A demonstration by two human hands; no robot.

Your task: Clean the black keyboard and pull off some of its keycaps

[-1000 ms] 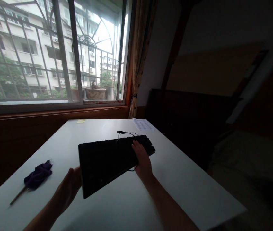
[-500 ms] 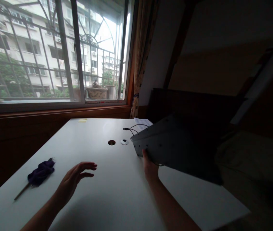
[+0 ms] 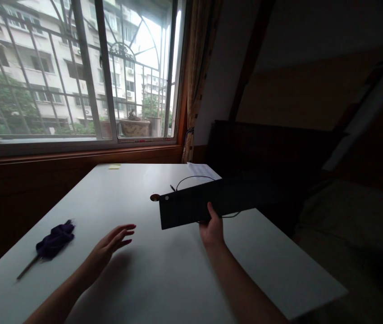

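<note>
My right hand (image 3: 212,229) grips the lower edge of a long black keyboard (image 3: 191,204), with the thumb lying across the face turned to me. No keys show on that face, and a small pale round spot (image 3: 166,198) sits near its left corner. A thin black cable (image 3: 191,177) loops behind the keyboard and hangs out below it. The keyboard is raised over the white table (image 3: 164,279), its right end lost in the dark. My left hand (image 3: 115,240) is open above the table, fingers apart and touching nothing, left of the keyboard.
A folded dark purple umbrella (image 3: 55,240) lies on the table's left side. At the back are a yellow note (image 3: 114,166) and white paper (image 3: 202,170). A cable hole (image 3: 154,197) is partly behind the keyboard's left end. Beyond stands a barred window (image 3: 107,90).
The keyboard has been turned in my right hand, and its left end has swung left, toward the table hole. The white ring beside the hole is now covered. My left hand has hardly moved.
</note>
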